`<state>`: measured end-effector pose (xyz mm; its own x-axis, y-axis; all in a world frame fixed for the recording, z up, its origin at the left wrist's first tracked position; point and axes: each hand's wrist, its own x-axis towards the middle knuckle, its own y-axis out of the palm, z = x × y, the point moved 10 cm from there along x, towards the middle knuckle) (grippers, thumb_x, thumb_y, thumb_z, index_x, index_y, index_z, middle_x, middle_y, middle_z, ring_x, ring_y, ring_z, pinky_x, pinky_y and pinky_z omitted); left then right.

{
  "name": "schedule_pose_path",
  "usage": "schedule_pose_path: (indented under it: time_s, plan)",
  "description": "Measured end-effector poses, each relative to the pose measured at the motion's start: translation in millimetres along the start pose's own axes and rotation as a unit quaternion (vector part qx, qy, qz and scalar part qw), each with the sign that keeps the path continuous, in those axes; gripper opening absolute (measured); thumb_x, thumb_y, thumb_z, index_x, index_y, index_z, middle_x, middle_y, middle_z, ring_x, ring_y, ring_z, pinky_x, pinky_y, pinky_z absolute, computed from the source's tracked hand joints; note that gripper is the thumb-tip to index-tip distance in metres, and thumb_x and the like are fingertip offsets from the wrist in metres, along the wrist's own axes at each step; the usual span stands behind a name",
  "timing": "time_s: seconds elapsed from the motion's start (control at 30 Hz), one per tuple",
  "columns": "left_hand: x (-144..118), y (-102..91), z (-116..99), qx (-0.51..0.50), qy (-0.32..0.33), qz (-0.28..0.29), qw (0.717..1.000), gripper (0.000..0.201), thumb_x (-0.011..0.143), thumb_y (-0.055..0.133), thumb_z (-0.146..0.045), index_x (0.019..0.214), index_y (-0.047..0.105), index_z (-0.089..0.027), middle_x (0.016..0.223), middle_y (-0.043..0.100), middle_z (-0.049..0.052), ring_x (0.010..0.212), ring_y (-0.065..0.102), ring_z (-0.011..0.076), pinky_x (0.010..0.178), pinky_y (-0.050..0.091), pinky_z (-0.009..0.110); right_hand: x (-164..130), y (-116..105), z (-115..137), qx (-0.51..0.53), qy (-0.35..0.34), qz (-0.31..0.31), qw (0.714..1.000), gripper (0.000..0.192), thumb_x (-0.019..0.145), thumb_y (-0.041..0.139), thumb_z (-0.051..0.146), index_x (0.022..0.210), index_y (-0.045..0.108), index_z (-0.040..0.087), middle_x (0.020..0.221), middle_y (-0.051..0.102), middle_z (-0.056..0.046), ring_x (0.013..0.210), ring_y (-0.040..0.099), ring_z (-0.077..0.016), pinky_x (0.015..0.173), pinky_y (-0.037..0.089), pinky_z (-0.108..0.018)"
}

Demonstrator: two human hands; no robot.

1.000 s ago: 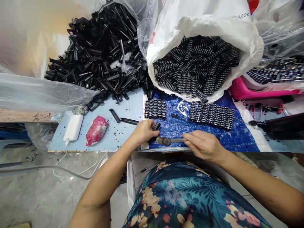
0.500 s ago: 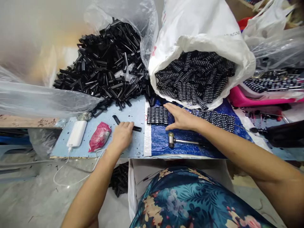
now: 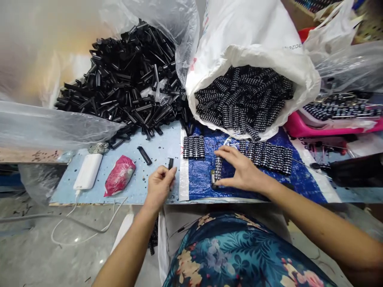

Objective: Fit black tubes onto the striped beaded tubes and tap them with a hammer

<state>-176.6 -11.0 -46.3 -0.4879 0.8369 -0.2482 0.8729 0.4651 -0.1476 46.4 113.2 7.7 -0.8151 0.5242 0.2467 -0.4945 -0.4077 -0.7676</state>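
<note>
My left hand (image 3: pixel 161 181) is closed on a short black plastic piece (image 3: pixel 170 163), whose end sticks up past the thumb. A similar loose black piece (image 3: pixel 144 155) lies on the light-blue tabletop just beyond it. Between the thumb and fingertips of my right hand (image 3: pixel 243 169) is a black cylinder with silvery dotted rings (image 3: pixel 218 168), gripped by its two ends above the blue sheet. The small mallet (image 3: pixel 213 178) lies right behind that cylinder; its handle is hidden by the hand. Short rows of ringed cylinders (image 3: pixel 193 147) stand left and right (image 3: pixel 271 156) of this hand.
Behind is a heap of black plastic pieces (image 3: pixel 125 87) beside a white sack (image 3: pixel 254 28) of ringed cylinders. A pink tray (image 3: pixel 326 129) stands at right. Left lie a pink wrapped bundle (image 3: pixel 119 175) and a white power bank (image 3: pixel 88 171) with a cable.
My right hand has come toward me from the left row, with one ringed cylinder now between its fingers. My left hand has shifted right with a black piece; another piece is left on the table.
</note>
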Motion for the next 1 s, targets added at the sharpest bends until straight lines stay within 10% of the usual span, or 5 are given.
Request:
schedule_pose_path:
  time_s: [0.23,0.4,0.67,0.87,1.0]
  plan:
    - [-28,90.4,5,-0.211,-0.087,0.060,0.972,0.044,0.077,0.073,-0.049,0.103,0.056,-0.018,0.065,0.056,-0.004,0.046,0.043,0.0070,0.047,0.033,0.020,-34,-11,50,0.023,-0.034,-0.056,0.998,0.092,0.079,0.077,0.055,0.150,0.035,0.015,0.141,0.041,-0.019,0.132,0.044,-0.0312,0.112,0.042,-0.047]
    - [-29,92.3,-20,-0.036,0.025,0.068,0.997,0.022,0.075,0.073,-0.030,0.091,0.072,-0.015,0.086,0.065,0.005,0.075,0.059,0.0125,0.070,0.047,0.024,-34,-19,70,0.042,-0.077,-0.079,0.993,0.090,0.080,0.078,0.050,0.150,0.034,0.015,0.140,0.040,-0.020,0.132,0.044,-0.0310,0.111,0.043,-0.045]
    - [-30,69.3,-16,-0.248,-0.032,-0.059,0.966,0.028,0.066,0.077,-0.025,0.085,0.059,-0.014,0.079,0.064,0.002,0.074,0.060,0.0102,0.073,0.048,0.022,-42,0,55,0.137,-0.026,-0.055,0.989,0.093,0.074,0.080,0.058,0.147,0.040,0.017,0.141,0.041,-0.018,0.132,0.046,-0.0299,0.112,0.041,-0.046]
    - [-35,114.6,-19,-0.291,-0.083,0.086,0.949,0.019,0.085,0.058,-0.034,0.092,0.047,-0.019,0.067,0.056,-0.004,0.044,0.042,0.0069,0.047,0.035,0.020,-44,-10,67,0.008,-0.086,-0.066,0.994,0.086,0.083,0.075,0.050,0.150,0.034,0.014,0.143,0.041,-0.021,0.131,0.046,-0.0323,0.106,0.047,-0.047]
    - [-44,125.4,-10,-0.199,-0.095,0.086,0.972,0.040,0.092,0.055,-0.054,0.084,0.054,-0.015,0.061,0.047,-0.003,0.049,0.036,0.0061,0.045,0.029,0.020,-42,-9,70,-0.026,-0.092,-0.069,0.993,0.084,0.087,0.070,0.053,0.150,0.034,0.012,0.142,0.043,-0.021,0.128,0.048,-0.0331,0.103,0.049,-0.048]
